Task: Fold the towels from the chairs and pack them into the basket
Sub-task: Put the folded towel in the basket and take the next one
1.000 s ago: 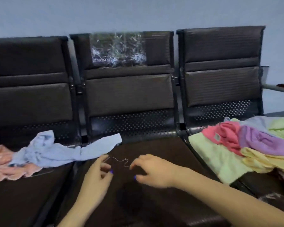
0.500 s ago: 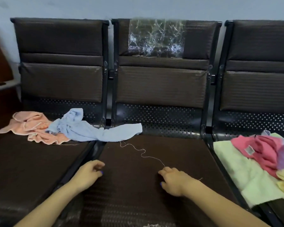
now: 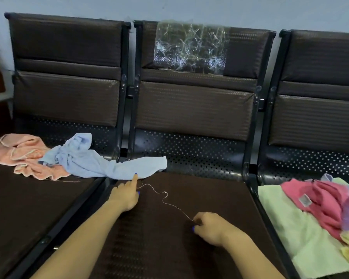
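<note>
Left hand: index finger straight, tip on the near hem of the blue towel; remaining fingers curled under, holding nothing visible. Contact by touch only, no grip on cloth.

Right hand: fingers curled, pinching the near end of a loose thread. Thread slack and wavy across the middle seat, running from the pinch toward 10 o'clock, far end just beside the left index tip at the towel hem. Attachment to the towel: cannot tell.

Key relation: blue towel at 12 o'clock from the left fingers, touching; at roughly 10 o'clock from the right hand, well apart. Left hand clearly nearer. Long axis of towel roughly 9-to-3 o'clock, bridging the gap between left and middle seats; flatter tail on the middle seat, bunched mass on the left seat.

Appearance: pale blue terry, crumpled, twisted near its middle, unfolded. Peach towel partly under its bunched end, also crumpled.

On right seat: heap of light green towel, pink towel, purple and yellow pieces at the frame edge, all unfolded.

Basket not in view.

Judgement: thread likely to be cleared first; the left hand best placed to take the blue towel's tail.
</note>
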The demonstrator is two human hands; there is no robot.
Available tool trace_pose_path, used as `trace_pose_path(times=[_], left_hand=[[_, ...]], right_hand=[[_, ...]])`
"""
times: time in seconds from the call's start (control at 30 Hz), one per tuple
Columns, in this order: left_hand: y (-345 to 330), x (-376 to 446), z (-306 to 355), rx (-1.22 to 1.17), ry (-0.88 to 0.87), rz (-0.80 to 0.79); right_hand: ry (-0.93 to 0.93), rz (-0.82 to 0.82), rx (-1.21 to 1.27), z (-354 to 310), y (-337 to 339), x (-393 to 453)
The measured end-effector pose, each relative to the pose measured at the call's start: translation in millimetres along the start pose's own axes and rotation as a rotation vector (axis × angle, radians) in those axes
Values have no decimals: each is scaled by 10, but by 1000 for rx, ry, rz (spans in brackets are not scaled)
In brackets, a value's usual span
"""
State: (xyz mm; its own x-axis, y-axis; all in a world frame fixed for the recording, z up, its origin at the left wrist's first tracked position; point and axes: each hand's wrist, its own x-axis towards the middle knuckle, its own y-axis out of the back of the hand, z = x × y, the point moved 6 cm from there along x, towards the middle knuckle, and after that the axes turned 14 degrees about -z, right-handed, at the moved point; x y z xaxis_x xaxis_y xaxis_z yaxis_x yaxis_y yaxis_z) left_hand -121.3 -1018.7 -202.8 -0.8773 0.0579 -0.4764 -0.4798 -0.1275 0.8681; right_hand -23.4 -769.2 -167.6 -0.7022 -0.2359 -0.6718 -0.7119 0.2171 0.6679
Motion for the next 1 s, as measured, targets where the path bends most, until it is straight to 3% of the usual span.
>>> trace_pose_path(times=[0.17,0.27,0.33,0.5,0.67,0.83,0.93,1.0], left_hand=[[1,72,187,214,57,246],[-3,212,131,133,-10,356],[-6,307,36,59,-5,313],[99,387,32,138,97,282],[-41,227,292,110,68,30],[-155,-525,1298,-25,-338,-335],[-99,-1168,1836,7,-597,-319],[-11,-1572,2081,-93,-775,-281]], right_hand=[[40,-3,-66,28,14,3],[69,15,-83,100,3,-19],[79,23,-84,141,-33,-36],[77,25,-205,230,-100,-120],[50,47,-166,396,-19,-190],[44,141,-67,423,40,-307],[134,202,-5,331,62,-431],[244,210,-12,275,51,-528]])
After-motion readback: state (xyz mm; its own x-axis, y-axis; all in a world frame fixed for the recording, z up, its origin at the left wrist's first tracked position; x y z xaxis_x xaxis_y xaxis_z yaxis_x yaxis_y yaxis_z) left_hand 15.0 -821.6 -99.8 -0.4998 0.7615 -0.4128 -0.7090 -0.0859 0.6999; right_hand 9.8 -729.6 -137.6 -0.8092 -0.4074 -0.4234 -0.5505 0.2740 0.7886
